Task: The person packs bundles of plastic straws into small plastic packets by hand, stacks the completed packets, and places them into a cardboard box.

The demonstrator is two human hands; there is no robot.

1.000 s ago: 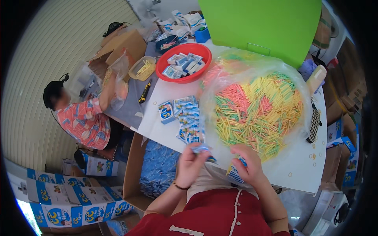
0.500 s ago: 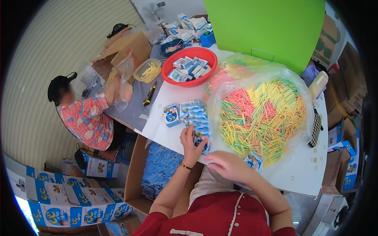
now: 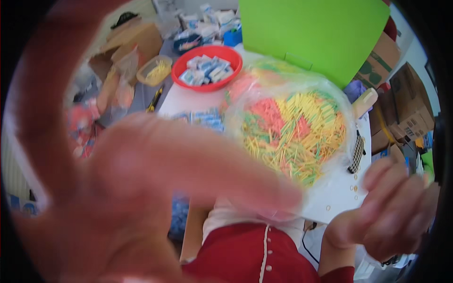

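Note:
My left hand (image 3: pixel 127 188) looms large and blurred close to the camera. Its thumb and a finger are spread wide with nothing visible between them, and it covers much of the left and middle. At the right, my right hand (image 3: pixel 387 207) is raised beyond the table edge, its fingers bent and smeared by motion; I cannot see anything in it. Past the left thumb, small blue-and-white packets (image 3: pixel 207 120) lie partly hidden on the white table (image 3: pixel 342 195). A clear plastic bag full of thin pink, yellow and green sticks (image 3: pixel 302 127) sits open beside them.
Behind the packets stand a red basin (image 3: pixel 207 88) of small boxes and a tub of yellow sticks (image 3: pixel 158 70). A utility knife (image 3: pixel 155 98) lies nearby. A green board (image 3: pixel 316 37) rises behind the bag. A co-worker's patterned sleeve (image 3: pixel 82 115) shows at left; cartons (image 3: pixel 410 108) stand at right.
Both my hands have left the table. My left hand has come up from the packets close to the camera, and my right has moved out to the right. The view has shifted slightly.

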